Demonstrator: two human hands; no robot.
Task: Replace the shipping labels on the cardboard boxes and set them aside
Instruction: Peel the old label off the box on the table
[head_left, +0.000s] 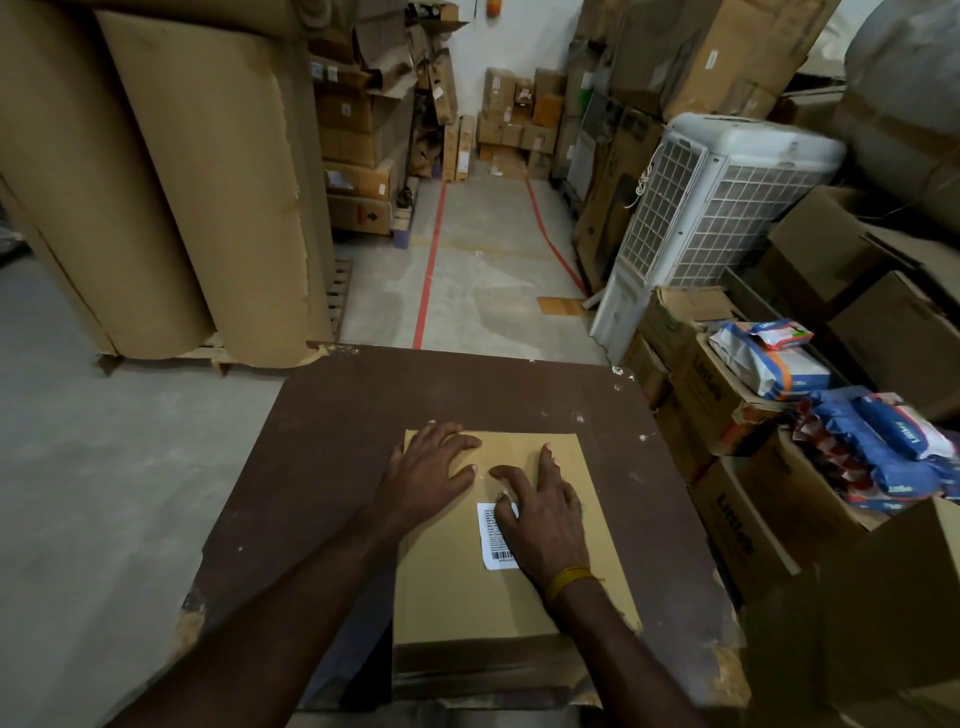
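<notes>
While "Little" bags (883, 431) sit nearby, label (491, 545) print blurs.

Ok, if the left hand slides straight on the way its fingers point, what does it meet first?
The left hand lies flat on the box, fingers pointing away and slightly right. It would likely run off the box's far edge onto the bare brown table; nothing else shows in that line.

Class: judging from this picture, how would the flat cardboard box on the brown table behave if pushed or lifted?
The cardboard box lies low and broad, so it would likely slide across the table, not tip or roll. Its top looks flat under both hands, left hand and right hand, suggesting stiffness. Weight cannot be judged.
</notes>
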